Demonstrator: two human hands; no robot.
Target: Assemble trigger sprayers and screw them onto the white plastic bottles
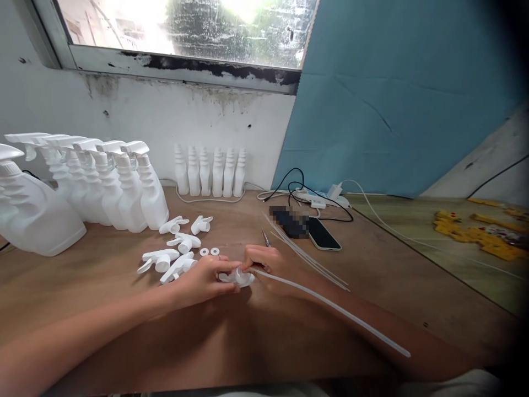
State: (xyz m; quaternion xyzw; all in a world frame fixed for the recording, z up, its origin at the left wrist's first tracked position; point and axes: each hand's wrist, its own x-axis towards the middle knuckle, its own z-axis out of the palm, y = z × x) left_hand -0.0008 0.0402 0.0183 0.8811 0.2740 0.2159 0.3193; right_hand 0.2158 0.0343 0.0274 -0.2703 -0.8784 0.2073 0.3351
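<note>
Near the table's front, my left hand (212,275) is closed on a white spray trigger head (244,279), which lies low over the wood. My right hand (264,260) pinches the end of a long translucent plastic tube (330,305) against that head's opening; whether the tube sits inside it is hidden by my fingers. The tube's free end trails to the lower right, over my right forearm. Two white ring washers (209,251) lie just beyond my left hand. Several loose white trigger heads (184,242) are scattered to its left.
Several white spray bottles (152,198) with triggers stand at the left, and smaller white bottles (217,173) line the wall. Thin tubes (309,259), a pointed metal tool (266,238) and a phone (324,234) lie at the right. Behind them are cables and a power strip (322,198).
</note>
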